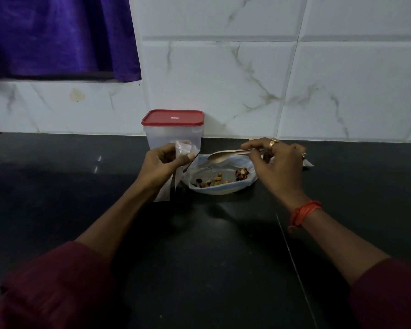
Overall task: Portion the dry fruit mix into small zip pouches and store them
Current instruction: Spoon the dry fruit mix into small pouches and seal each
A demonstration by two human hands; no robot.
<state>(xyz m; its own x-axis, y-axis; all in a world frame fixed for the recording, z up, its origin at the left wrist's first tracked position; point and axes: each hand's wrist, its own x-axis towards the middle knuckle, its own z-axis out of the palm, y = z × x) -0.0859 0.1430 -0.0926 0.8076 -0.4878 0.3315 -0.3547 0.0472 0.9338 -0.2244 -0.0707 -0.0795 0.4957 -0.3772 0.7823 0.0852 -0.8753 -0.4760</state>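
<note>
Gripping pouch (182, 148) — spoon (226, 155) above the bowl (223, 191).

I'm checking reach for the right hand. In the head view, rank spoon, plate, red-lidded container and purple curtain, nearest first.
1. spoon: held in the right hand.
2. plate: just left, under the spoon.
3. red-lidded container: farther left, against the wall.
4. purple curtain: far upper left.

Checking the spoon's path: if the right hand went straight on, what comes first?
Likely the pouch in the left hand; the spoon in the right hand points at it over the bowl. Depth is unclear.
</note>
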